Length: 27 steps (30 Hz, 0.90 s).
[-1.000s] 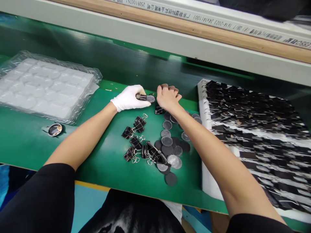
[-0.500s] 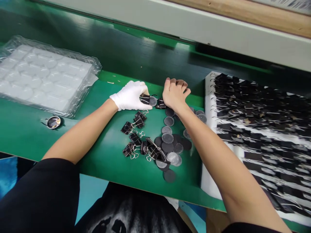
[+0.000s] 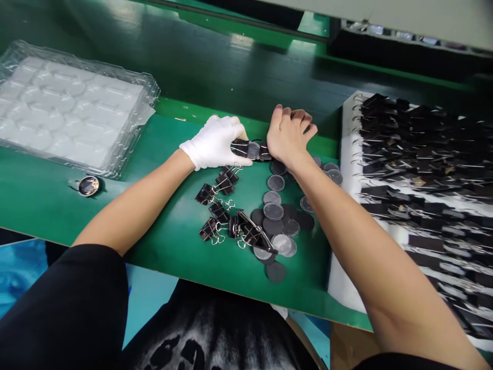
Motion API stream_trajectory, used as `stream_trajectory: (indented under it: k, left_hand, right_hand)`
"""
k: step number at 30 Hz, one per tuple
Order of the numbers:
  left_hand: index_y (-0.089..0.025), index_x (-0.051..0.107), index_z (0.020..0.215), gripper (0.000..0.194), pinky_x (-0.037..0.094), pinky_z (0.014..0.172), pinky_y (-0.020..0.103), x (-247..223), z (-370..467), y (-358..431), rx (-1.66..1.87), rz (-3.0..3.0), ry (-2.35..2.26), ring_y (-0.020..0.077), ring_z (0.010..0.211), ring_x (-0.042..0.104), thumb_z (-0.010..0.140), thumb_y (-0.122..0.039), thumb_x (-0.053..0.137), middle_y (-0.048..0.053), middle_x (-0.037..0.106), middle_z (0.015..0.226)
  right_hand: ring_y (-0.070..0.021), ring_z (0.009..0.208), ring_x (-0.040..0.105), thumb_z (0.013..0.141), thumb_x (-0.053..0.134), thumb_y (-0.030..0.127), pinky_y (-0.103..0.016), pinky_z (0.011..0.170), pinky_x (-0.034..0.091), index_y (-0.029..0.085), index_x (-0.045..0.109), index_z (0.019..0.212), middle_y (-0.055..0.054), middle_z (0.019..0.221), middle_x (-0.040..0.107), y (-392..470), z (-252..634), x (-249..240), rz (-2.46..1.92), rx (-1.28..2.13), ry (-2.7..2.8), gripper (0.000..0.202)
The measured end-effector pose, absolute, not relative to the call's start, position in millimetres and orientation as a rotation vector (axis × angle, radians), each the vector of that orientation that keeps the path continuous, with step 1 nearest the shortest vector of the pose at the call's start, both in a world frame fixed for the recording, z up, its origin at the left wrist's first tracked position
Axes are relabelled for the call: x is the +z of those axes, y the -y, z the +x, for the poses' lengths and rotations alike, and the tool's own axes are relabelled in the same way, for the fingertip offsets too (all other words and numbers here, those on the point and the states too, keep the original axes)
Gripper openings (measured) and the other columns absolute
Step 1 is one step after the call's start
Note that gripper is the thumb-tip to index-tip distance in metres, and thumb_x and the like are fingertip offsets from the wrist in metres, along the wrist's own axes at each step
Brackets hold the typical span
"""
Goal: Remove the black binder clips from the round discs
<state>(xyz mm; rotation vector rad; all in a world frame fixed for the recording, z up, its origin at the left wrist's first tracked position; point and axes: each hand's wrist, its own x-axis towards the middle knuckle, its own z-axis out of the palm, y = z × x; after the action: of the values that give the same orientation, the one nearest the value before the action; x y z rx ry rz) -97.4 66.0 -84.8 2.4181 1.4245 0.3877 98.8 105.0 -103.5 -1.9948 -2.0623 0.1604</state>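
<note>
My left hand [image 3: 216, 143], in a white glove, is closed around a black binder clip [image 3: 241, 148] at the left side of a grey round disc [image 3: 253, 150]. Bare, my right hand [image 3: 288, 134] pinches a second binder clip [image 3: 265, 151] at the disc's right side; its outer fingers are raised. The thumb and the clip's handles are partly hidden. Just below my hands, several loose black binder clips [image 3: 219, 209] with silver wire handles lie on the green table. Right of them spreads a loose pile of dark and grey round discs [image 3: 273, 226].
A clear plastic tray [image 3: 150, 95] with white padding lies at the left. Below it is a round jewelled piece [image 3: 89, 186]. At the right stands a white block [image 3: 348, 133] bearing rows of black binder clips [image 3: 419, 139]. A green back panel [image 3: 215, 61] rises behind.
The right-hand binder clip has come closer to the disc and now meets its edge. Both hands appear slightly farther right and higher as the view shifts.
</note>
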Motion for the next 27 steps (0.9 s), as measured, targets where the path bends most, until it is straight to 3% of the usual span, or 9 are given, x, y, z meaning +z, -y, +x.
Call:
stream_trajectory:
  k: [11,17,20,22,23,25,27]
  left_hand:
    - [-0.018,0.074,0.111,0.056,0.037,0.106,0.048,-88,-93,-67,0.379,2.477,-1.413,0.0354,0.114,0.064,0.078,-0.063,0.077,0.01,0.068,0.112]
    - [-0.021,0.071,0.125,0.055,0.044,0.102,0.043,-84,-99,-65,0.471,2.537,-1.365,0.0319,0.115,0.065,0.084,-0.059,0.071,0.011,0.072,0.12]
    - [-0.023,0.069,0.128,0.05,0.051,0.096,0.037,-83,-103,-67,0.681,2.363,-1.322,0.0243,0.107,0.068,0.09,-0.055,0.064,0.007,0.073,0.121]
    - [-0.021,0.07,0.116,0.044,0.053,0.086,0.032,-80,-104,-69,0.794,2.209,-1.367,0.0197,0.093,0.069,0.096,-0.056,0.053,0.005,0.076,0.107]
    - [-0.02,0.07,0.106,0.045,0.053,0.081,0.031,-78,-103,-69,0.831,2.144,-1.423,0.0186,0.084,0.068,0.099,-0.058,0.047,0.004,0.076,0.095]
    - [-0.02,0.065,0.084,0.055,0.051,0.073,0.031,-73,-100,-68,0.871,2.039,-1.562,0.0181,0.07,0.065,0.104,-0.06,0.034,0.003,0.069,0.072]
    - [-0.022,0.058,0.069,0.062,0.05,0.07,0.032,-69,-97,-66,0.865,1.984,-1.658,0.0187,0.062,0.062,0.106,-0.059,0.025,0.003,0.062,0.059]
  right_hand:
    - [-0.0408,0.148,0.033,0.109,0.012,0.038,-0.07,0.114,0.019,0.013,0.053,0.142,-0.026,0.148,0.046,-98,92,-93,-2.03,0.193,2.015,0.058]
    - [-0.0398,0.148,0.032,0.108,0.016,0.052,-0.068,0.118,0.015,0.015,0.059,0.134,-0.024,0.15,0.047,-94,88,-79,-1.933,0.14,1.945,0.062]
    - [-0.0373,0.141,0.042,0.108,0.014,0.055,-0.066,0.117,0.022,0.021,0.065,0.123,-0.019,0.141,0.057,-92,96,-59,-1.853,0.21,1.813,0.064]
    - [-0.0329,0.126,0.058,0.107,0.011,0.057,-0.059,0.111,0.037,0.022,0.068,0.113,-0.015,0.126,0.067,-87,108,-46,-1.721,0.506,1.763,0.067]
    - [-0.0295,0.115,0.064,0.107,0.014,0.06,-0.053,0.106,0.044,0.022,0.068,0.109,-0.013,0.118,0.07,-82,114,-42,-1.611,0.696,1.777,0.066]
    - [-0.0226,0.096,0.069,0.102,0.04,0.064,-0.04,0.093,0.053,0.021,0.068,0.11,-0.01,0.111,0.073,-70,126,-38,-1.367,0.979,1.855,0.052]
    - [-0.0186,0.086,0.068,0.088,0.07,0.053,-0.034,0.084,0.054,0.02,0.067,0.117,-0.008,0.11,0.073,-57,133,-41,-1.266,1.002,1.926,0.044]
